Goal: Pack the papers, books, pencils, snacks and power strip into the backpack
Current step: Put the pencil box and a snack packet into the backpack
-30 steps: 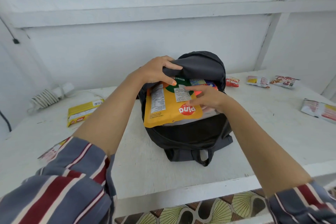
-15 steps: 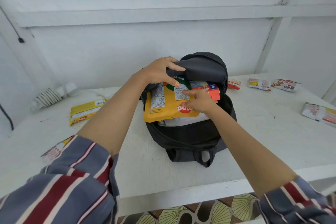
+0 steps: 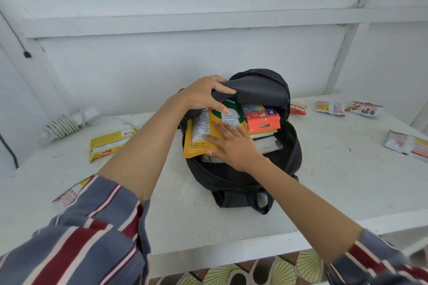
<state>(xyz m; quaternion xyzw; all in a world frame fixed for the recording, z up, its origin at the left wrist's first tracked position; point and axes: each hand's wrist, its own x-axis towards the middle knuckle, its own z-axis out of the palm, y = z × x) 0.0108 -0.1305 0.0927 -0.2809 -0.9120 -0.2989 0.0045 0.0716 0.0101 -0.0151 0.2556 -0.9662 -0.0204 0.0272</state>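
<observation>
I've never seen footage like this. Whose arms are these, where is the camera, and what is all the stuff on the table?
There is no machine here: a person wears a wide-angle camera on the head, so you look down along their own two arms. That is the only view.

The left hand holds up the flap of a black backpack standing on a white table. The right hand lies flat on a yellow snack bag, pressing it into the opening rather than gripping it. Beside it inside sits a red pencil box on top of what look like books or papers.

Not yet packed: a yellow packet and a coiled white power strip on the left, a packet near the left sleeve, and several small snack packets on the right.
</observation>
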